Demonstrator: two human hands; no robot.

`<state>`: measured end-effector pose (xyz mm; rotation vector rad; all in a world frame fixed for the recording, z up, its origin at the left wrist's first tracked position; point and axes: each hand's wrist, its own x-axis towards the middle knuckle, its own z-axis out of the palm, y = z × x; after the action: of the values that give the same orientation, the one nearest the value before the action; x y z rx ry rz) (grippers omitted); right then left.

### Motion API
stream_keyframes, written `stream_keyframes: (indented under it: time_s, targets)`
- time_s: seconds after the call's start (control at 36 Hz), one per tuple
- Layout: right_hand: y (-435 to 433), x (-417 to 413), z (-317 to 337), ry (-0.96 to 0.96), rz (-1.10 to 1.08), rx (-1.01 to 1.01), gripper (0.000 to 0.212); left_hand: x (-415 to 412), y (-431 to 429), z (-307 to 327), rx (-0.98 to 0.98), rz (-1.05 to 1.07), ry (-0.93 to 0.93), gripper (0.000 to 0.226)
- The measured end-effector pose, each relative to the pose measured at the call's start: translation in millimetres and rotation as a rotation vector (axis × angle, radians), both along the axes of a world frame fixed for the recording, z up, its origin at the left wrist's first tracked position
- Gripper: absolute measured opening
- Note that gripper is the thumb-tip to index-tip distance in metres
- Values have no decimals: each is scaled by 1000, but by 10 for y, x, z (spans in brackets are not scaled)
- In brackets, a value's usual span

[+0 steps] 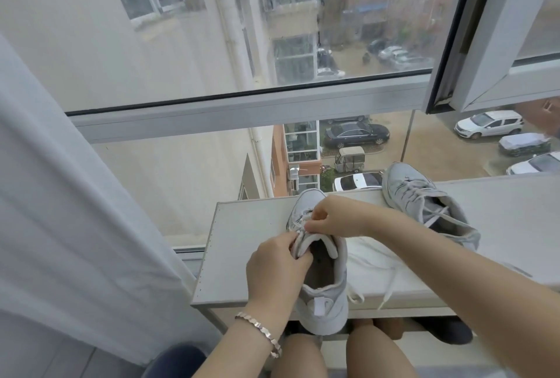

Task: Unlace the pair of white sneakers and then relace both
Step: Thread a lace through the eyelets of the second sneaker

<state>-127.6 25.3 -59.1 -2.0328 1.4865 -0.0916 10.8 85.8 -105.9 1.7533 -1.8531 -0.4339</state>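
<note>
Head view: the near white fabric sneaker point(325, 290) sits on the white board tabletop point(242, 244), heel overhanging its near edge. The left hand point(274, 268), wrist bent, grips its tongue. The right hand point(331, 217), reaching from the right, pinches the white lace point(300, 221) at the eyelets. A 2nd white sneaker point(424, 202) lies far right.

Two white sneakers, near sneaker point(324, 312) and far sneaker point(404, 184), two hands, left hand point(272, 268) and right hand point(336, 215), one bracelet point(257, 329), one table point(242, 241), one curtain point(75, 211), one black car point(356, 134)
</note>
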Motion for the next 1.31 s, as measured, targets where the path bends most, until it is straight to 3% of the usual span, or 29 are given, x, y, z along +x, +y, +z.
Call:
stream_keyframes:
  time_s: [0.08, 0.17, 0.25, 0.33, 0.39, 0.53, 0.64, 0.72, 0.81, 0.86, 0.94, 1.0, 1.03, 1.11, 1.19, 1.31]
  targets:
    - [5, 25, 12, 100, 5, 12, 41, -14, 0, -6, 0, 4, -26, 18]
    - [93, 52, 17, 51, -46, -36, 39, -20, -6, -11, -9, 17, -43, 11]
    - [163, -3, 175, -83, 29, -57, 37, -29, -13, -10, -24, 43, -76, 16]
    - [238, -155, 330, -379, 39, -125, 37, -32, -13, -14, -37, 60, -86, 21]
    - [289, -256, 338, -481, 40, -191, 39, -39, 5, -14, -32, 53, -74, 23]
    - [396, -427, 184, -816, -128, -23, 42, -48, 37, -24, -17, 65, -47, 34]
    - [430, -548, 121, -873, -208, 53, 39, -18, 42, 28, 47, 63, -152, 27]
    - [430, -567, 136, -902, -235, 50, 37, -38, 29, 121, 123, 11, -210, 4]
    - [414, -562, 153, -890, -262, 34, 35, -56, -51, 201, 225, -179, 91, 50]
    - [415, -542, 176, -852, -239, 7, 33, -112, -72, 352, 263, -315, 387, 63]
    - [431, -488, 213, -815, -179, -30, 30, -208, -189, 496, 317, -464, 648, 50]
    - [440, -480, 241, -805, -173, -63, 24, -238, -290, 553, 229, -491, 628, 22]
    - [444, -497, 254, -799, -182, -79, 22, -248, -336, 579, 161, -485, 568, 14]
    - [468, -622, 259, -755, -228, -116, 33, -273, -498, 575, 35, -313, 575, 36]
    - [551, -763, 215, -689, -247, -114, 36, -268, -702, 568, 94, -78, 733, 38]
    - [664, -942, 82, -603, -238, 26, 37, -261, -898, 560, 235, 100, 789, 37]
